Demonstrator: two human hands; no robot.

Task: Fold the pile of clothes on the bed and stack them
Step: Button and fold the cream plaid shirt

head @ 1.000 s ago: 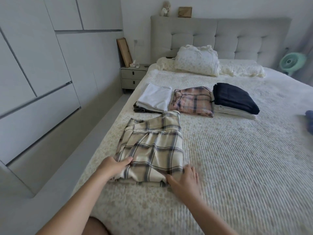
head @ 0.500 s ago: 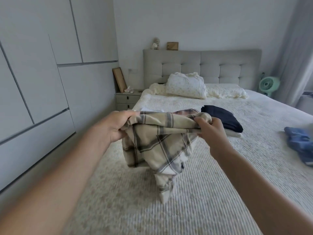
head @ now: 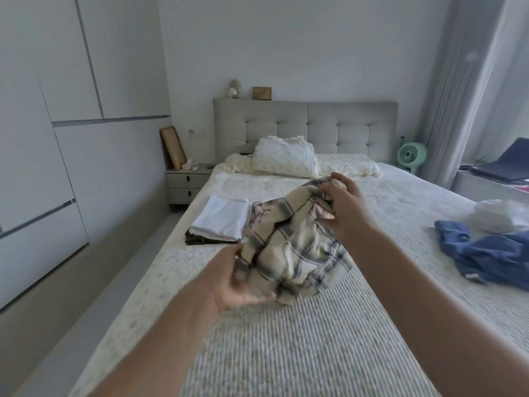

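Observation:
A folded cream plaid garment [head: 297,247] hangs in the air over the middle of the bed [head: 286,339], tilted. My left hand [head: 237,279] grips its near lower corner. My right hand [head: 343,204] pinches its far upper edge. Behind it lies a folded pink plaid piece [head: 259,213], mostly hidden. To the left sits a folded white garment [head: 220,222] on top of a dark one [head: 194,240]. A crumpled blue garment [head: 486,250] and a white one [head: 501,216] lie unfolded at the right.
Pillows [head: 286,161] lean against the grey headboard [head: 303,124]. A nightstand [head: 186,183] stands at the bed's left, beside a wall of white wardrobes [head: 57,138]. A small green fan [head: 412,156] and a curtain [head: 463,96] are at the right.
The plaid garment was lifted off the bed with both hands and carried forward toward the folded stacks. My right hand has risen to its far edge while my left hand dropped to the near corner.

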